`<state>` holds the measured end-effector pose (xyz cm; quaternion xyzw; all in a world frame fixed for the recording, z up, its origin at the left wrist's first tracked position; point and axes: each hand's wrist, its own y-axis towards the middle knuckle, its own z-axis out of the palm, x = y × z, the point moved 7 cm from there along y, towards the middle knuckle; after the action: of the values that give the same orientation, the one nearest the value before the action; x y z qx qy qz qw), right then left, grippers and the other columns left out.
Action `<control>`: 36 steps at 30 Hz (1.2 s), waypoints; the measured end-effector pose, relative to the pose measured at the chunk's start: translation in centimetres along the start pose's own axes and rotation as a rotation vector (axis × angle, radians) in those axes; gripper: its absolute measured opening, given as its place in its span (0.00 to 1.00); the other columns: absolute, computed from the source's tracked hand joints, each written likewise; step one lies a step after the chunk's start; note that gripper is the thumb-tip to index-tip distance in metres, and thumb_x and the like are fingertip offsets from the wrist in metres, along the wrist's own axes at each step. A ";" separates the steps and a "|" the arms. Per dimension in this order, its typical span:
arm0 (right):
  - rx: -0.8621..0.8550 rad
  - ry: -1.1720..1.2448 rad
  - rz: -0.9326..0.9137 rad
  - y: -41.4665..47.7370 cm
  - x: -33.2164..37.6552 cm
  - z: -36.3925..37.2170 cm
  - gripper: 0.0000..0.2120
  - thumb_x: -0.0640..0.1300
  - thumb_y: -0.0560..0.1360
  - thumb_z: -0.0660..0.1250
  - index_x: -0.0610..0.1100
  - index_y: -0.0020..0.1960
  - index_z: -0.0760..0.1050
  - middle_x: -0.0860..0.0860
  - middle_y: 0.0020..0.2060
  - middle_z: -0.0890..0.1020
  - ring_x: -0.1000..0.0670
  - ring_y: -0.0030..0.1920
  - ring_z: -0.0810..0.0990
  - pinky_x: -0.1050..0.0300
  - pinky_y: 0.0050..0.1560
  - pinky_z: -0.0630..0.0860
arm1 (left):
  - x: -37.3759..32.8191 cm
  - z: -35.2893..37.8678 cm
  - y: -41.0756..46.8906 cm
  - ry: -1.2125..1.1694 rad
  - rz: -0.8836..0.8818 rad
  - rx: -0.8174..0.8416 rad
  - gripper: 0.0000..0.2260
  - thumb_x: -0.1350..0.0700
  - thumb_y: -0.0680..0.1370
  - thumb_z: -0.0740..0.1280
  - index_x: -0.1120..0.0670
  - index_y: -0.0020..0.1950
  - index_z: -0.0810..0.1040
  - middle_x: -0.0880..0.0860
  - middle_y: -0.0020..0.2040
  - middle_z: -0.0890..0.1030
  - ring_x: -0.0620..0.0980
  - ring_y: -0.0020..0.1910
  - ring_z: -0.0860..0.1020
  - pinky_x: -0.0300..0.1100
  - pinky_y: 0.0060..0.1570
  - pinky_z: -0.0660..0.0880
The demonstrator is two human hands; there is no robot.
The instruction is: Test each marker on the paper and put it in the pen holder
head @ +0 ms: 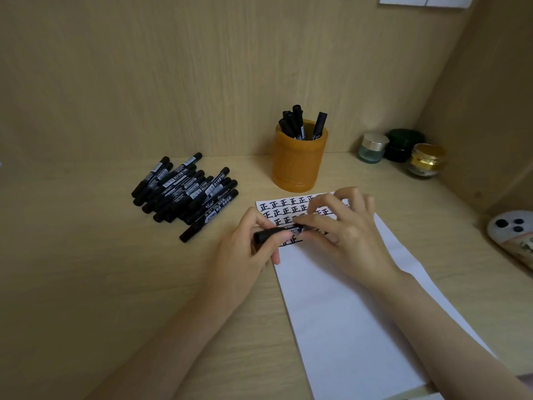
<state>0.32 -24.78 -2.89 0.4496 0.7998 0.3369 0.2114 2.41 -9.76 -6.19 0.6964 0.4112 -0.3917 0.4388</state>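
Holding 1 marker over paper | left hand grips 1 end, right hand pinches middle | I guess: uncap, then write

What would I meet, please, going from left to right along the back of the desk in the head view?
pile of black markers → orange pen holder → clear glass jar with a silver lid → dark green jar → gold-lidded jar → white phone, at the right edge.
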 end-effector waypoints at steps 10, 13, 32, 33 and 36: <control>-0.038 0.510 0.418 3.1 -2.2 -0.7 0.09 0.39 0.76 0.68 0.48 0.54 0.73 0.54 0.42 0.76 0.54 0.40 0.77 0.57 0.42 0.76 | 1.0 -3.2 0.9 0.325 0.010 -0.244 0.07 0.46 0.77 0.61 0.47 0.51 0.74 0.42 0.42 0.79 0.42 0.44 0.77 0.39 0.44 0.74; -0.241 0.543 0.576 6.1 -4.9 -2.1 0.09 0.40 0.76 0.69 0.47 0.54 0.72 0.58 0.40 0.77 0.56 0.40 0.78 0.60 0.40 0.78 | 1.7 -4.3 1.2 0.568 0.022 -0.328 0.04 0.55 0.78 0.65 0.50 0.51 0.76 0.41 0.45 0.76 0.45 0.50 0.73 0.39 0.54 0.64; 0.326 -0.161 0.727 11.2 -10.7 5.4 0.21 0.56 0.80 0.58 0.42 0.45 0.82 0.41 0.54 0.78 0.40 0.63 0.67 0.48 0.61 0.62 | 4.0 -4.8 1.6 0.735 -0.049 -0.311 0.15 0.69 0.76 0.63 0.55 0.59 0.77 0.54 0.57 0.73 0.53 0.49 0.73 0.48 0.49 0.72; 0.331 -0.167 0.727 11.2 -10.5 5.4 0.22 0.57 0.80 0.57 0.42 0.47 0.82 0.41 0.56 0.76 0.40 0.63 0.67 0.49 0.62 0.60 | 4.0 -4.8 1.6 0.707 -0.045 -0.317 0.16 0.70 0.75 0.63 0.56 0.59 0.76 0.55 0.57 0.73 0.53 0.50 0.73 0.48 0.49 0.73; 0.144 -0.081 0.697 10.8 -9.2 3.8 0.17 0.51 0.80 0.59 0.40 0.56 0.80 0.41 0.57 0.74 0.42 0.61 0.66 0.54 0.57 0.60 | 3.1 -5.0 1.6 0.600 0.021 -0.365 0.15 0.70 0.76 0.62 0.57 0.61 0.74 0.54 0.58 0.72 0.51 0.52 0.74 0.46 0.51 0.74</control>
<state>13.66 -27.43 2.70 0.7220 0.6112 0.3134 0.0828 5.89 -4.86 -7.02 0.6949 0.5779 -0.0851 0.4194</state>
